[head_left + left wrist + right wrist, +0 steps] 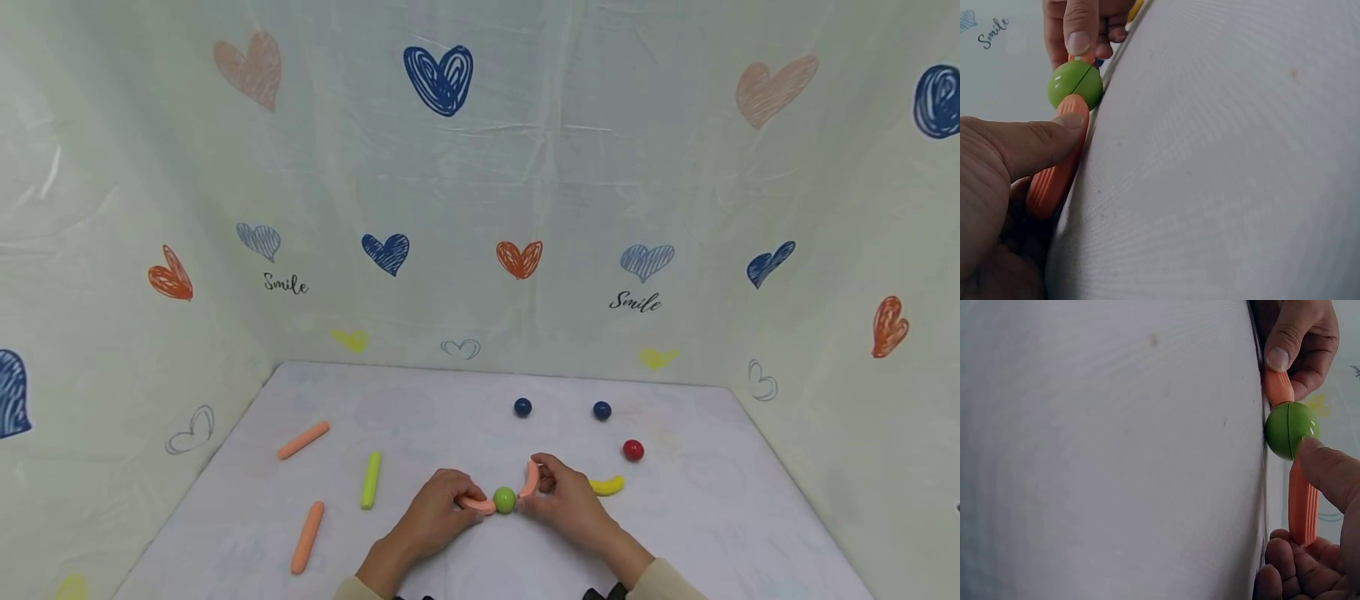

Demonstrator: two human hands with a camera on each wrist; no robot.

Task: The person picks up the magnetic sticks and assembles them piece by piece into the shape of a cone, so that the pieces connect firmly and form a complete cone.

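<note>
A green ball [505, 500] with a seam round it sits on the white tabletop between the two hands. My left hand [438, 512] pinches a curved orange stick [477, 505], ridged along its side, whose tip meets the ball in the left wrist view [1060, 178]. A second curved orange stick [531, 479] is held between the thumb and fingers of my right hand [566, 504]. Its lower end is close against the ball's other side; in the right wrist view my thumb [1329, 472] covers that end, so contact there cannot be told.
On the left lie two straight orange sticks [303, 440] [307, 537] and a yellow-green stick [371, 481]. A curved yellow stick [607, 486] lies just right of my right hand. Farther back are two dark blue balls [522, 407] [602, 410] and a red ball [633, 450].
</note>
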